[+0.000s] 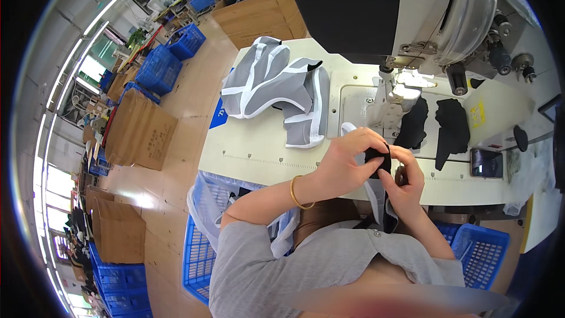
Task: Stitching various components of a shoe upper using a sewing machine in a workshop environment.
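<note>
Both hands meet at the front edge of the sewing table, just before the sewing machine head (388, 97). My left hand (347, 165), with a gold bangle at the wrist, pinches a piece of black fabric (381, 168) between thumb and fingers. From the other side my right hand (406, 185) grips the same black fabric, thumb against its edge. A grey and white cloth strip (374, 195) hangs below the hands toward my lap, and it seems joined to the black fabric. The fingers partly hide where the two meet.
Grey mesh pieces with white binding (271, 82) lie stacked on the table (259, 162) to the left. Black fabric pieces (452, 126) and a phone (486, 163) lie right of the needle area. Blue baskets (197, 253) flank my seat; cardboard boxes (141, 132) stand along the left aisle.
</note>
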Motion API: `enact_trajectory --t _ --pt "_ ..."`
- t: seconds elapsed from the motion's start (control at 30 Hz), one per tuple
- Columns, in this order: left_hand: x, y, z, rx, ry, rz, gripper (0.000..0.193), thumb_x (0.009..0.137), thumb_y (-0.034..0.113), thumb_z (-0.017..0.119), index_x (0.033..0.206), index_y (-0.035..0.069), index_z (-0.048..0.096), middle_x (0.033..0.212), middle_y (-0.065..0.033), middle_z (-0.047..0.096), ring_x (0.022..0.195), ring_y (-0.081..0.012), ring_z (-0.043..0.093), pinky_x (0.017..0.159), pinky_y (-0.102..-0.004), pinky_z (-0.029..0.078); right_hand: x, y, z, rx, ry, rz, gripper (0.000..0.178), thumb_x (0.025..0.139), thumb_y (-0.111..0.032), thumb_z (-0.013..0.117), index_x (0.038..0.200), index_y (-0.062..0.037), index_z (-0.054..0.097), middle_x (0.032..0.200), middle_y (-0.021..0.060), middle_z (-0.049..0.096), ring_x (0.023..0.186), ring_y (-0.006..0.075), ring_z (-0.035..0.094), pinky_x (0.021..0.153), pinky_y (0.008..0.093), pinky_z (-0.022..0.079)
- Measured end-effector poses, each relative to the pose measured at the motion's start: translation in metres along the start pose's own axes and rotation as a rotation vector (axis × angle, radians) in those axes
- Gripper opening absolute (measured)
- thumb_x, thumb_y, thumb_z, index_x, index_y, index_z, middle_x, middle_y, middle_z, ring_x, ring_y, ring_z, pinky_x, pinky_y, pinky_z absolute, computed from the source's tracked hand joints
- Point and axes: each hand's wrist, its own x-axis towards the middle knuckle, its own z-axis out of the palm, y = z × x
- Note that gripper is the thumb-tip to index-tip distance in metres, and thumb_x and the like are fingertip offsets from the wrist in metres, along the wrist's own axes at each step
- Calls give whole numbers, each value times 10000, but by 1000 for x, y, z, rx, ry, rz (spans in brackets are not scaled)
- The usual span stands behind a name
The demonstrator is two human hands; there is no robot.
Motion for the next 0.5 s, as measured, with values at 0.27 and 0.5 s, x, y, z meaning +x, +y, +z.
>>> enact_trajectory --t 0.27,0.5 --pt "-8 -7 3 -240 27 -136 224 826 -121 604 1001 17 628 1062 -87 649 972 -137 629 863 -273 512 4 24 -6 96 -185 41 432 709 41 706 1126 26 596 1193 165 624 1064 261 621 897 335 491" --pt "-11 -4 7 -192 23 -208 276 836 -129 556 1059 25 609 1096 -42 626 1027 -102 592 856 -247 492 9 14 3 269 -125 179 233 860 48 632 1089 7 626 1160 97 633 1042 158 597 864 276 482"
